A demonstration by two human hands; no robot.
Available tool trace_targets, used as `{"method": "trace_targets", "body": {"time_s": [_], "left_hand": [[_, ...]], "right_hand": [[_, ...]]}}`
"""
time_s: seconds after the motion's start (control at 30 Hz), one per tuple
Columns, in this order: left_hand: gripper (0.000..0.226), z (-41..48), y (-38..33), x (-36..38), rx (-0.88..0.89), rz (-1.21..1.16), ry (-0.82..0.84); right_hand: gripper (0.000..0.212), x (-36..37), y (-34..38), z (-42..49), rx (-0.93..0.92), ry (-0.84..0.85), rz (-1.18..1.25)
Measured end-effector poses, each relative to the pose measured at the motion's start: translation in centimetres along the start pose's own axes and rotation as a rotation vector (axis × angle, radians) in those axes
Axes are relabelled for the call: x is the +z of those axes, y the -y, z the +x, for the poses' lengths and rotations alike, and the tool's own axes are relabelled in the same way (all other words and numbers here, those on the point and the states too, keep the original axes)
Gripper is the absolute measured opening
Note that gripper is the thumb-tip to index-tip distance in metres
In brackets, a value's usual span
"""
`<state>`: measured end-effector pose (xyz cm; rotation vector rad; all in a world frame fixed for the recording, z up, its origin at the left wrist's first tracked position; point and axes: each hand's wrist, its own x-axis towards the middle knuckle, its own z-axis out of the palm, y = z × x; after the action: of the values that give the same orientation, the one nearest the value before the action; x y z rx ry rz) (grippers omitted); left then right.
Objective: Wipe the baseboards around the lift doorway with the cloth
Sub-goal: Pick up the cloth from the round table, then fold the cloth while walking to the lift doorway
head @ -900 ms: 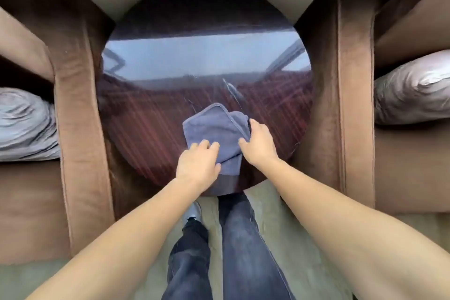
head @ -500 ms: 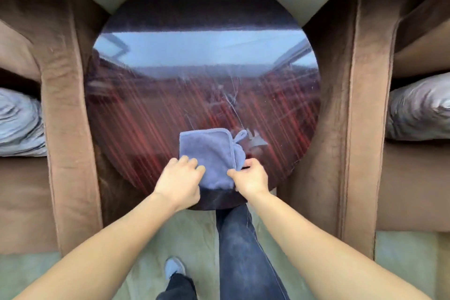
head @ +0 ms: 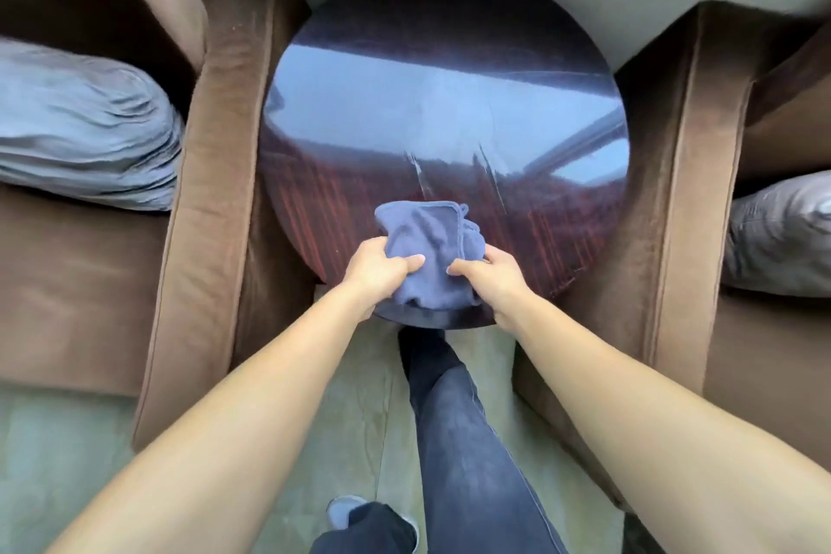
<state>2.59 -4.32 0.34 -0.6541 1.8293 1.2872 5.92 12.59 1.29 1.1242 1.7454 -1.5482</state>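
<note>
A blue-grey cloth (head: 427, 238) sits bunched at the near edge of a round, glossy dark wooden table (head: 449, 112). My left hand (head: 377, 270) grips the cloth's left side with the thumb on top. My right hand (head: 492, 277) grips its right side. Both hands pinch the fabric, and the cloth's near part is lifted and crumpled between them. No lift doorway or baseboard is in view.
Brown upholstered armchairs stand close on both sides of the table, one on the left (head: 211, 175) and one on the right (head: 688, 175), each with a grey cushion (head: 85, 126) (head: 782, 234). My legs in dark jeans (head: 467, 441) stand on greenish carpet (head: 54, 463) before the table.
The cloth lay flat and folded under my fingertips; now both hands have gathered it into a crumpled bunch at the table's near edge. The view has shifted, with one leg stepping forward.
</note>
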Motion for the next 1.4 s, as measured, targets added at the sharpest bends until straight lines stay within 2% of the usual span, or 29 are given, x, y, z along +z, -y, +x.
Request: {"method": "trace_targets", "body": {"time_s": [0.13, 0.23, 0.33, 0.4, 0.5, 0.6, 0.67, 0.8, 0.93, 1.07, 1.23, 1.33, 1.4], "left_hand": [[0.032, -8.9, 4.1, -6.1, 0.119, -0.325, -0.065], [0.038, -18.6, 10.3, -12.2, 0.193, -0.465, -0.136], [0.048, -29.5, 18.9, -17.3, 0.254, -0.636, -0.246], [0.047, -38.5, 26.8, -21.2, 0.286, -0.809, -0.358], [0.049, -47.8, 35.2, -24.0, 0.338, -1.031, -0.469], [0.053, -57.5, 43.1, -26.4, 0.416, -1.179, -0.635], [0.06, -62.2, 47.8, -27.5, 0.443, -1.252, -0.723], [0.065, -67.1, 53.4, -29.1, 0.526, -1.34, -0.792], [0.064, -68.2, 55.7, -31.4, 0.575, -1.432, -0.804], [0.064, -67.7, 57.2, -34.9, 0.601, -1.457, -0.803], [0.068, -66.4, 59.6, -43.3, 0.64, -1.449, -0.747], [0.064, -65.5, 60.7, -49.4, 0.638, -1.428, -0.695], [0.059, -65.4, 61.3, -53.1, 0.647, -1.415, -0.676]], "right_hand": [[0.042, 3.1, 0.2, -7.7, -0.043, 0.279, 0.151], [0.042, 8.6, -1.8, -16.7, -0.101, 0.513, 0.155], [0.041, 15.3, -6.2, -25.8, -0.091, 0.786, 0.098], [0.046, 21.5, -10.2, -32.9, -0.052, 0.968, 0.03], [0.055, 28.5, -15.1, -39.9, 0.017, 1.153, -0.062], [0.045, 35.2, -20.3, -48.8, 0.094, 1.316, -0.247], [0.045, 38.6, -23.3, -53.4, 0.124, 1.382, -0.326], [0.052, 43.3, -26.6, -59.6, 0.129, 1.487, -0.305], [0.051, 47.6, -26.9, -62.8, 0.084, 1.44, -0.338], [0.044, 51.3, -26.7, -63.8, 0.129, 1.527, -0.338], [0.037, 59.0, -26.9, -63.8, 0.196, 1.457, -0.463], [0.033, 64.9, -26.0, -64.3, 0.193, 1.469, -0.388], [0.029, 68.8, -24.8, -65.0, 0.196, 1.537, -0.275]]}}
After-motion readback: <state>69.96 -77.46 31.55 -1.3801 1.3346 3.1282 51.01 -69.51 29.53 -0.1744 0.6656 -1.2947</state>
